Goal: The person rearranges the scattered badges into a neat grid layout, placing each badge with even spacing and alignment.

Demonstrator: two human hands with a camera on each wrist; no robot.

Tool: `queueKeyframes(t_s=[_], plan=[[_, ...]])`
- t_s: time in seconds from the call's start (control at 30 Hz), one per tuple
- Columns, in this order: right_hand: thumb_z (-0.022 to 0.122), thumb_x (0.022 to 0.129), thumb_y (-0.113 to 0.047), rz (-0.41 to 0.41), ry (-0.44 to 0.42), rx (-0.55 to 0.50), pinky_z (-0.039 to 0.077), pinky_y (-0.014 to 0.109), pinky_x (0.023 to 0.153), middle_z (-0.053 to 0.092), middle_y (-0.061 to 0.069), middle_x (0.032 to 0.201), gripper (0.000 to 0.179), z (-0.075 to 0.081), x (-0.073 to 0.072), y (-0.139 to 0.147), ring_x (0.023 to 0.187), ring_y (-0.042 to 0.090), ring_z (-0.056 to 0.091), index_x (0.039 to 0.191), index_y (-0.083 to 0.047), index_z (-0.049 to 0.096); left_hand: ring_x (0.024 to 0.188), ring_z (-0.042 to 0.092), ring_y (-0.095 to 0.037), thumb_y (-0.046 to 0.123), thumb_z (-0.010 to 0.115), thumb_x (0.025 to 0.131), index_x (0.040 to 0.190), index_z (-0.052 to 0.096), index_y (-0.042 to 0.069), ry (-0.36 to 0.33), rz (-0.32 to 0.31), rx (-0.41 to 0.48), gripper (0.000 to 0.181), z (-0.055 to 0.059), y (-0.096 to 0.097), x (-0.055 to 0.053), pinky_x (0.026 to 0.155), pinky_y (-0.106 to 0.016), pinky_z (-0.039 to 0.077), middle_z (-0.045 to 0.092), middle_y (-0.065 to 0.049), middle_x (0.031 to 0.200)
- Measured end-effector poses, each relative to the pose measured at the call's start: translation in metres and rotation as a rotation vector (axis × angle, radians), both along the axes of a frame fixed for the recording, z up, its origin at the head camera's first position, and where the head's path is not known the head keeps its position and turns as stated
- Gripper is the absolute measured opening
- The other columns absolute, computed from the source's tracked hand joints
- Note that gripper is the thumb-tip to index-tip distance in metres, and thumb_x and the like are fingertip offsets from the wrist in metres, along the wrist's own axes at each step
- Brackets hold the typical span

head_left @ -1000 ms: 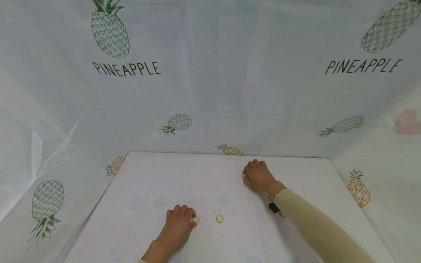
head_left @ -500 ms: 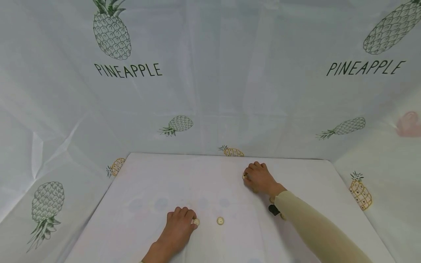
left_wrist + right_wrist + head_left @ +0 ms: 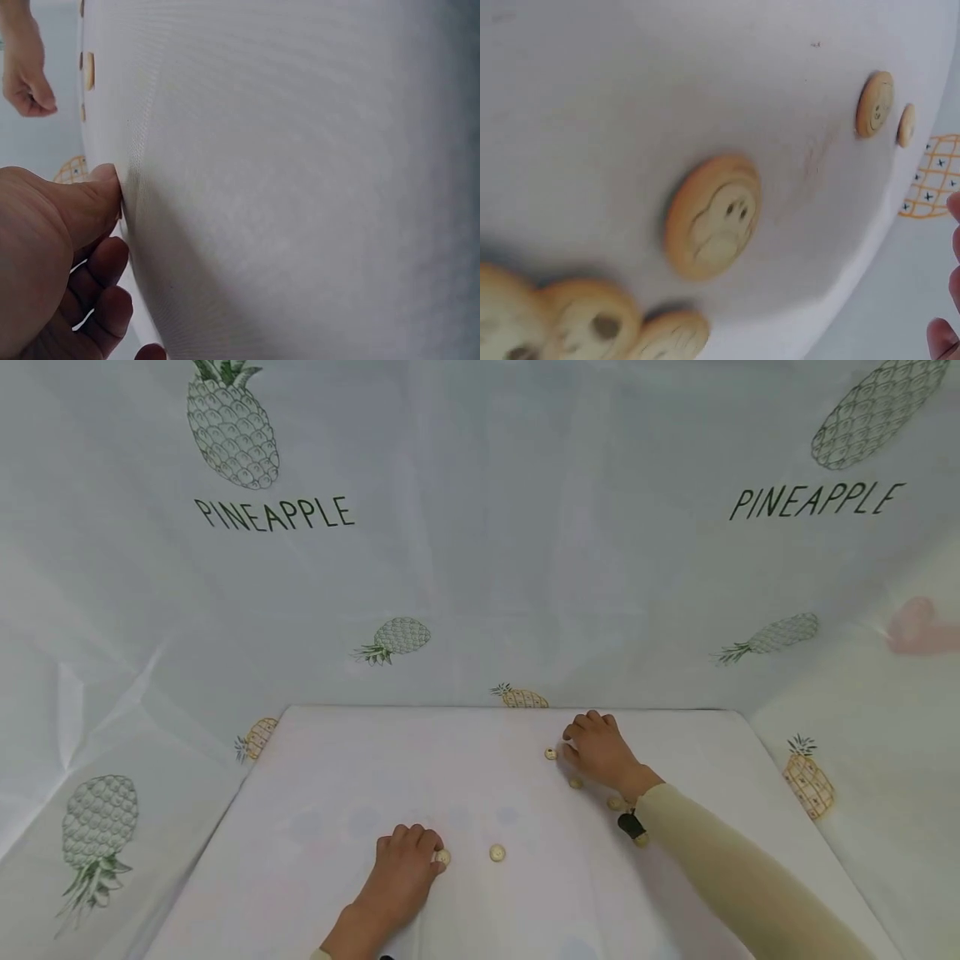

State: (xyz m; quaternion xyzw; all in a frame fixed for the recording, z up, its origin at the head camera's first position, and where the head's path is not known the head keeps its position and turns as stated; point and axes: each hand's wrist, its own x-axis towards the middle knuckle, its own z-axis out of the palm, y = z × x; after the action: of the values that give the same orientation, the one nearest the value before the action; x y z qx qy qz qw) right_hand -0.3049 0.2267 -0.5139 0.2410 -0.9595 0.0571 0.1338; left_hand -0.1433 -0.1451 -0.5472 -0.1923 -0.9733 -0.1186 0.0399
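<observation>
The left hand (image 3: 401, 878) pinches a pale biscuit-like disc (image 3: 443, 857) between thumb and forefinger, low over the white table (image 3: 442, 760). Ahead and to its right, the right hand (image 3: 600, 750) has its fingers loosely bent and holds nothing. A far disc (image 3: 551, 753) lies just to the left of the right fingertips, apart from them.

To the right of the left hand, near it, lies a middle disc (image 3: 497, 853). Just behind the right hand, a small disc (image 3: 575, 783) lies below the palm, and beneath the wrist there is a group of discs (image 3: 615, 802), seen overlapping and bearing drawn faces in the right wrist view. A black object (image 3: 632, 824) hangs at that wrist, partly hiding another disc (image 3: 641, 841). The right sleeve (image 3: 735, 868) slants across the table behind these.

The table's far edge runs just beyond the right hand, with a white pineapple-print sheet (image 3: 495, 552) rising behind it, so forward room there is short. Wide stretches of tabletop extend ahead of and left of the left hand; to the right of the right hand, the side edge is well apart.
</observation>
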Motion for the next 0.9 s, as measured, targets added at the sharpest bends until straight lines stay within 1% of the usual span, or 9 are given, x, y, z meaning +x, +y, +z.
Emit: queueKeyframes(t_s=[0.13,0.3,0.43,0.53,0.63,0.77,0.9], plan=[[0.073,0.098,-0.021,-0.029,0.022,0.009,0.042,0.052,0.091,0.068,0.006,0.102,0.013,0.004,0.009,0.007,0.098,0.028,0.055,0.102,-0.009,0.074,0.093,0.05,-0.018,0.028,0.083,0.091,0.105,0.066,0.016,-0.009,0.007,-0.003,0.025,0.003,0.001,-0.001,0.081,-0.045,0.044,0.06,0.003,0.098],[0.074,0.098,-0.022,-0.05,0.017,0.02,0.043,0.054,0.092,0.069,0.007,0.104,0.014,-0.001,0.022,0.015,0.1,0.03,0.058,0.102,-0.009,0.075,0.093,0.052,-0.019,0.026,0.083,0.091,0.104,0.066,0.015,-0.016,0.017,0.0,0.024,0.006,0.003,0.0,0.082,-0.047,0.045,0.061,0.001,0.097],[0.078,0.096,-0.023,-0.025,-0.014,0.032,0.044,0.055,0.093,0.069,0.007,0.108,0.019,-0.004,0.032,0.019,0.101,0.029,0.057,0.107,-0.009,0.075,0.094,0.052,-0.019,0.026,0.082,0.091,0.104,0.066,0.015,-0.024,0.027,-0.001,0.023,0.005,0.004,-0.001,0.083,-0.047,0.045,0.061,0.001,0.098],[0.08,0.095,-0.027,0.001,-0.032,0.046,0.044,0.056,0.094,0.069,0.007,0.111,0.024,-0.006,0.038,0.02,0.102,0.028,0.056,0.111,-0.01,0.074,0.095,0.052,-0.019,0.027,0.082,0.092,0.104,0.066,0.015,-0.025,0.033,-0.001,0.023,0.004,0.003,-0.001,0.083,-0.047,0.045,0.061,0.001,0.099],[0.079,0.096,-0.03,0.027,-0.046,0.045,0.044,0.055,0.094,0.069,0.006,0.112,0.027,-0.009,0.042,0.02,0.102,0.027,0.056,0.114,-0.01,0.075,0.095,0.052,-0.019,0.026,0.082,0.092,0.104,0.066,0.016,-0.026,0.037,0.0,0.023,0.005,0.004,0.0,0.084,-0.048,0.045,0.061,0.001,0.098],[0.077,0.098,-0.028,0.065,-0.042,0.037,0.043,0.052,0.092,0.068,0.005,0.112,0.024,-0.013,0.044,0.018,0.102,0.026,0.055,0.115,-0.012,0.075,0.093,0.052,-0.019,0.025,0.082,0.092,0.103,0.065,0.015,-0.024,0.032,-0.003,0.023,0.008,0.004,0.001,0.084,-0.05,0.046,0.06,0.001,0.097],[0.078,0.096,-0.024,0.082,-0.022,0.029,0.042,0.05,0.088,0.069,0.004,0.108,0.019,-0.016,0.045,0.017,0.098,0.025,0.054,0.111,-0.012,0.076,0.092,0.051,-0.02,0.026,0.081,0.093,0.102,0.065,0.015,-0.012,0.021,-0.011,0.022,0.009,0.006,0.001,0.083,-0.05,0.046,0.059,0.001,0.095]])
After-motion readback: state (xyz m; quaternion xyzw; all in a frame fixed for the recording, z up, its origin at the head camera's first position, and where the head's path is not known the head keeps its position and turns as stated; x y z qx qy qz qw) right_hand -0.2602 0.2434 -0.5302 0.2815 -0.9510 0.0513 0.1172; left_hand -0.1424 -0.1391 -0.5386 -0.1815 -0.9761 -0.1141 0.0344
